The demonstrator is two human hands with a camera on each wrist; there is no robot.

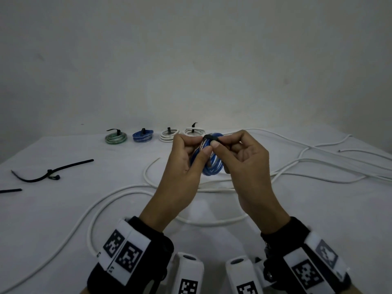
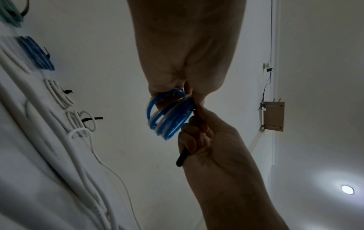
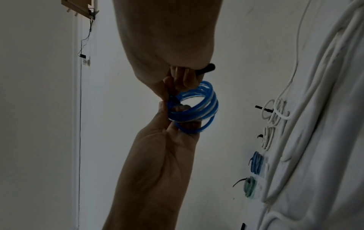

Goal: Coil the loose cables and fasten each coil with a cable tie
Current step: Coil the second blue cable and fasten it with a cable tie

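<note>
Going left to right across the table (image 1: 63,209): a couple of spare black ties (image 1: 48,174) sit at the far left edge, well apart from everything else. Then along the far side there's a row of finished coils, each already strapped: a green coil (image 1: 116,138), a blue coil (image 1: 142,136), and two white coils (image 1: 169,135) just beside each other. Loose white cable (image 1: 118,190) sprawls over the near and right parts of the table, so there's clearly more to do after this one.

The step in hand looks like strapping coil number five. The left hand (image 1: 186,160) holds a blue-and-white coil (image 1: 212,164) up off the table in the middle of the scene, thumb and fingers curled tight around one side of the loops to keep them bunched. The right hand (image 1: 244,158) is right against it, thumb and forefinger pinching a black cable tie (image 1: 211,137) that arcs over the top of the coil; the other fingers are folded in, and in the left wrist view the tie's tail (image 2: 182,157) pokes out below that fist.

I can't tell whether the tail is through the head yet. My guess is the next move is feeding or pulling it snug while the left hand keeps the loops from springing apart.
</note>
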